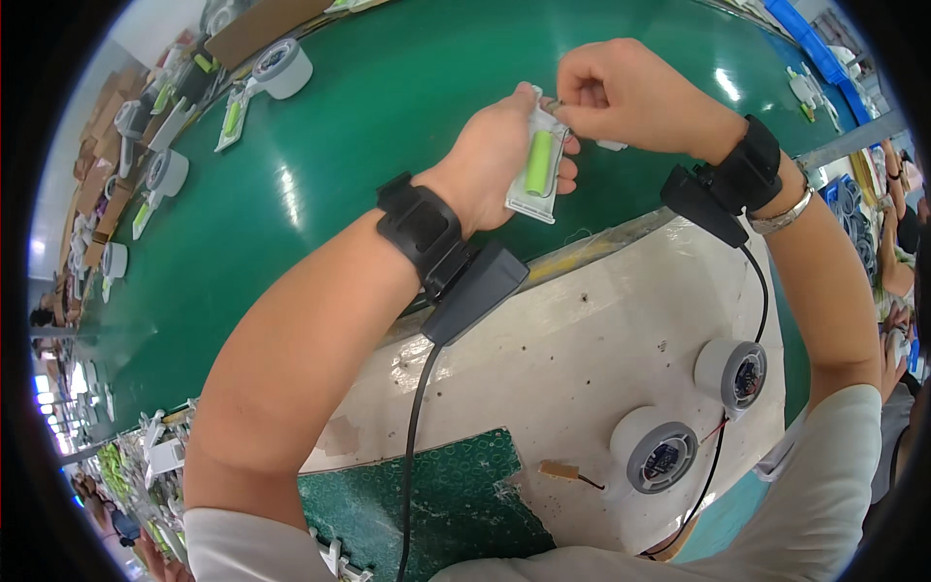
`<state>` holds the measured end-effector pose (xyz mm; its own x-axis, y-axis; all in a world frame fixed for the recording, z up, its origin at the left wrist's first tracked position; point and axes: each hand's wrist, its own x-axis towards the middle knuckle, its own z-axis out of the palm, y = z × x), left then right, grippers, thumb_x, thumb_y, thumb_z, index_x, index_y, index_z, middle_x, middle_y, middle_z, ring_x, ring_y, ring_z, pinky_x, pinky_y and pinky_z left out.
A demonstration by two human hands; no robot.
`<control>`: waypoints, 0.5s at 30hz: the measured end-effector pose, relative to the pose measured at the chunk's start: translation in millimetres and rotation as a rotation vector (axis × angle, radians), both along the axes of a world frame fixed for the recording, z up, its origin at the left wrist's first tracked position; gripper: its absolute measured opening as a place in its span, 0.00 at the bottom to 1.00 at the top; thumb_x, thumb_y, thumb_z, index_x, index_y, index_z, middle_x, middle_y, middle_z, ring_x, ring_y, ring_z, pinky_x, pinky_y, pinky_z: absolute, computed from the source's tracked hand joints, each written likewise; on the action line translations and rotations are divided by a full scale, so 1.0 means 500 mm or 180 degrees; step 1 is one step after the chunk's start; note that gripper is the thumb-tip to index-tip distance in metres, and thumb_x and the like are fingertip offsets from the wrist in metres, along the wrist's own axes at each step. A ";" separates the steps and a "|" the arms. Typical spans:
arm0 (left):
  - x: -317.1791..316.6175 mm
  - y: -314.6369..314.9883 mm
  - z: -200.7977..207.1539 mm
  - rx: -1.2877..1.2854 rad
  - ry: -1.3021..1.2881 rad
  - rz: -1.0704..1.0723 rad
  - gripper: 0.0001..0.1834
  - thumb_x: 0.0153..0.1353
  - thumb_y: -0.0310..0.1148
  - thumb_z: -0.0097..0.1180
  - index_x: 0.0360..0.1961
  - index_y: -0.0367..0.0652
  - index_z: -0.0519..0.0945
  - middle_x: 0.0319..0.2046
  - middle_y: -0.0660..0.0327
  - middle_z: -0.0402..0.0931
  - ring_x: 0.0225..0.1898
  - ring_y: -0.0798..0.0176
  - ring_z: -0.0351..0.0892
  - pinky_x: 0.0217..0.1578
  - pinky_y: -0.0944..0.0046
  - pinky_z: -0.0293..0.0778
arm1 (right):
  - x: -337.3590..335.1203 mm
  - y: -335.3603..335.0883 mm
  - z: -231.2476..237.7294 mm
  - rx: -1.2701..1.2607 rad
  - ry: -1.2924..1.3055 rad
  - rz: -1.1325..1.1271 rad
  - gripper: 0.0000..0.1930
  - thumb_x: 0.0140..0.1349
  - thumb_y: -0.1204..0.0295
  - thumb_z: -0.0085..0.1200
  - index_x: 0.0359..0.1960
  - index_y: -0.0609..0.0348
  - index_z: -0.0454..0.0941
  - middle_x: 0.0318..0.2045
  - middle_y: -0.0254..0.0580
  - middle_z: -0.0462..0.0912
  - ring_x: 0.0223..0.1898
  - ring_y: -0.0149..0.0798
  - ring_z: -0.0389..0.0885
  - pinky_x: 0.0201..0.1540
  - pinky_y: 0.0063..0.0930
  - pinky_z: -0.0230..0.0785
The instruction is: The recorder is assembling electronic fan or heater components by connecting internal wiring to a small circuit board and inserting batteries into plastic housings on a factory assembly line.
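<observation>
Over the green work surface, my left hand point(485, 155) is wrapped round a slim white plastic handle housing point(530, 206), its fingers showing past the right edge. A bright green battery cell point(538, 163) lies lengthwise in the housing's hollow. At the housing's upper end, my right hand point(630, 97) is closed in a pinch, with thumb and forefinger close to the rim. What sits between those fingertips is too small to make out. Black straps with dark boxes and cables circle both wrists.
Two round white-and-grey motor heads point(656, 450) point(732, 374) rest on the pale board point(572, 339) in front of me, near a small brown piece with a wire point(560, 470). Similar heads with handles point(282, 69) lie along the green surface's far left. A blue rail point(810, 44) edges the far right.
</observation>
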<state>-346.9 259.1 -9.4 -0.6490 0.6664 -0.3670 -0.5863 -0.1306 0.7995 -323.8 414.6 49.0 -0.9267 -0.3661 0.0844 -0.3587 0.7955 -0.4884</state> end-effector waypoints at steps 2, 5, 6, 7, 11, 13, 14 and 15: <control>0.006 -0.011 -0.007 0.0021 0.0099 0.0030 0.22 0.67 0.45 0.26 0.42 0.37 0.66 0.29 0.55 0.71 0.24 0.61 0.74 0.26 0.64 0.77 | 0.009 -0.003 -0.005 -0.0072 -0.0136 0.0059 0.09 0.45 0.70 0.56 0.19 0.63 0.72 0.14 0.40 0.73 0.18 0.37 0.72 0.21 0.27 0.63; 0.008 -0.020 -0.006 -0.0026 0.0045 -0.0042 0.23 0.67 0.47 0.26 0.43 0.37 0.66 0.30 0.54 0.71 0.25 0.61 0.75 0.27 0.64 0.77 | 0.024 0.004 0.000 0.0353 0.0188 0.0532 0.08 0.47 0.70 0.55 0.20 0.63 0.72 0.16 0.41 0.74 0.20 0.38 0.72 0.23 0.29 0.64; 0.006 -0.022 -0.007 -0.0026 0.0048 -0.0040 0.23 0.67 0.47 0.26 0.43 0.37 0.66 0.30 0.54 0.71 0.25 0.61 0.75 0.27 0.64 0.77 | 0.031 0.003 -0.001 0.0412 0.0311 0.0617 0.07 0.48 0.71 0.53 0.22 0.63 0.72 0.18 0.41 0.74 0.21 0.39 0.73 0.25 0.29 0.65; 0.005 -0.025 -0.009 0.0067 -0.0001 -0.0068 0.24 0.67 0.48 0.26 0.44 0.37 0.66 0.30 0.54 0.72 0.25 0.61 0.75 0.28 0.64 0.77 | 0.038 0.000 0.000 0.0468 0.0435 0.0703 0.06 0.49 0.72 0.52 0.23 0.63 0.73 0.19 0.42 0.74 0.22 0.39 0.73 0.26 0.30 0.65; 0.009 -0.026 -0.006 0.0145 0.0051 -0.0111 0.25 0.66 0.49 0.27 0.44 0.38 0.66 0.31 0.54 0.72 0.26 0.61 0.76 0.30 0.65 0.77 | 0.044 0.009 -0.003 0.0245 0.0204 0.0618 0.06 0.51 0.72 0.51 0.25 0.62 0.73 0.20 0.42 0.75 0.24 0.41 0.74 0.28 0.30 0.66; 0.005 -0.029 -0.006 0.0146 0.0043 -0.0113 0.25 0.66 0.49 0.27 0.44 0.38 0.66 0.32 0.54 0.72 0.26 0.61 0.76 0.30 0.65 0.77 | 0.046 0.007 0.001 0.0240 0.0110 0.0528 0.06 0.51 0.72 0.51 0.25 0.62 0.73 0.20 0.42 0.75 0.23 0.41 0.74 0.27 0.30 0.66; 0.004 -0.030 -0.006 0.0152 0.0030 -0.0119 0.25 0.66 0.50 0.27 0.44 0.38 0.66 0.32 0.55 0.72 0.27 0.61 0.76 0.30 0.65 0.77 | 0.047 0.006 0.003 0.0240 0.0010 0.0433 0.06 0.51 0.72 0.50 0.25 0.62 0.73 0.20 0.42 0.75 0.23 0.40 0.74 0.27 0.30 0.66; 0.003 -0.033 -0.007 0.0144 0.0031 -0.0116 0.25 0.66 0.50 0.27 0.44 0.38 0.66 0.32 0.55 0.72 0.27 0.61 0.76 0.30 0.65 0.77 | 0.048 0.003 0.003 0.0231 0.0012 0.0436 0.06 0.51 0.72 0.50 0.25 0.62 0.73 0.20 0.42 0.75 0.23 0.40 0.74 0.27 0.30 0.66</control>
